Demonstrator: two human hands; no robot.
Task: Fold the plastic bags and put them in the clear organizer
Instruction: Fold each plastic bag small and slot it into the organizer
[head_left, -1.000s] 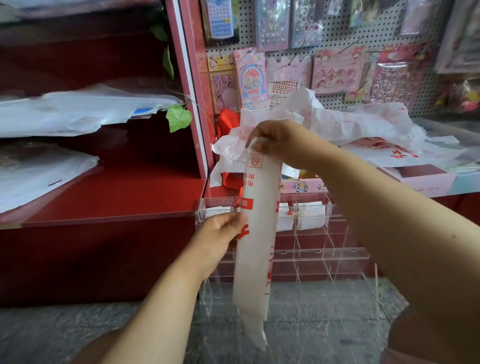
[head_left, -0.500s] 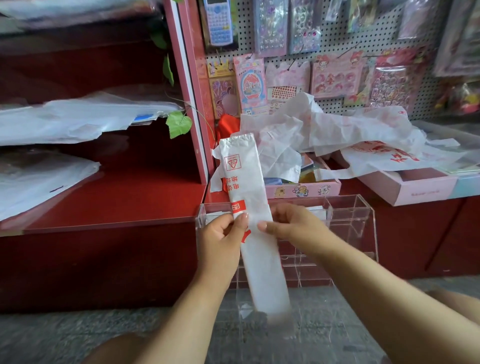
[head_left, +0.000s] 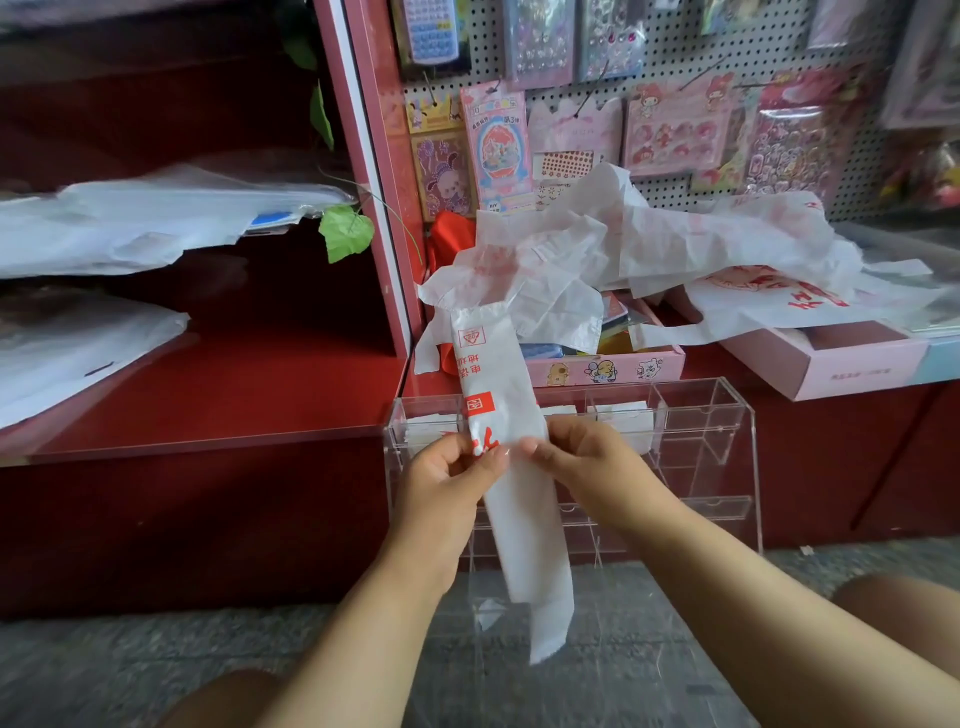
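Note:
A white plastic bag with red print, folded into a long narrow strip, stands upright in front of me. My left hand pinches its left edge near the middle and my right hand pinches its right edge at the same height. The strip's lower end hangs loose. Behind it stands the clear organizer, a tiered acrylic box with several compartments; folded white bags lie in its upper row. A heap of crumpled white bags lies on the shelf behind.
Pink boxes sit on the red shelf under the heap. A pegboard with hanging sticker packs fills the back wall. To the left, red shelving holds flat plastic sheets. Grey stone floor lies below.
My right hand let go of the strip's top and came down to pinch its middle beside my left hand. The strip now stands up above both hands instead of hanging.

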